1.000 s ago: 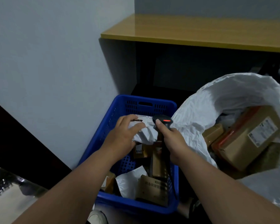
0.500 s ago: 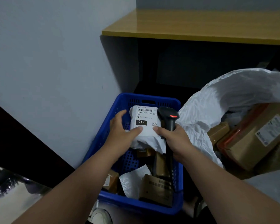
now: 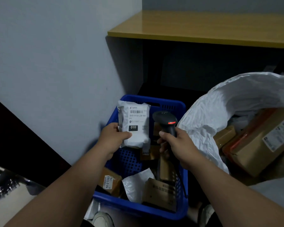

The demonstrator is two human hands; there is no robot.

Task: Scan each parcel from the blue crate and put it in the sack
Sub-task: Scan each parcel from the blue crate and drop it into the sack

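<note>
My left hand (image 3: 112, 139) grips a white plastic mailer parcel (image 3: 134, 123) by its lower left corner and holds it upright above the blue crate (image 3: 182, 210), its barcode label facing me. My right hand (image 3: 179, 145) grips the handle of a black barcode scanner (image 3: 165, 119) just right of the parcel; a red light glows on its head. Cardboard parcels (image 3: 111, 181) and a white mailer (image 3: 136, 184) lie in the crate. The white sack (image 3: 202, 122) stands open at the right.
Several brown cardboard boxes (image 3: 259, 145) lie inside the sack. A wooden tabletop (image 3: 203, 28) overhangs a dark recess behind the crate. A grey wall (image 3: 47, 63) runs along the left. A shoe (image 3: 102, 218) shows below the crate.
My left hand has lifted the white mailer out of the crate and turned its label up towards me. My right hand has drawn the scanner off to the right of the parcel.
</note>
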